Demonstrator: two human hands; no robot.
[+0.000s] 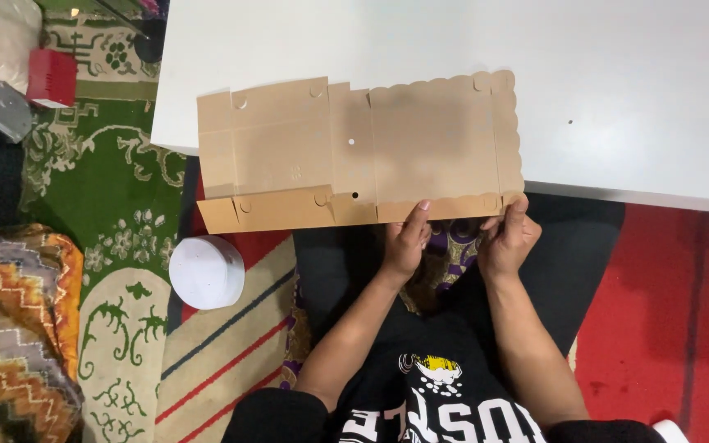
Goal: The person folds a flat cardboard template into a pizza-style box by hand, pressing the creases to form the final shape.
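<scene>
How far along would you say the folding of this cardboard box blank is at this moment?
Early. The brown box blank lies flat on the white table, its near edge strip creased. The left hand and right hand pinch that near flap at the scalloped end. The side and far flaps are unfolded, and no walls stand.

We seem to be in a home: patterned green rug at left, low white table above, red carpet at right.
</scene>
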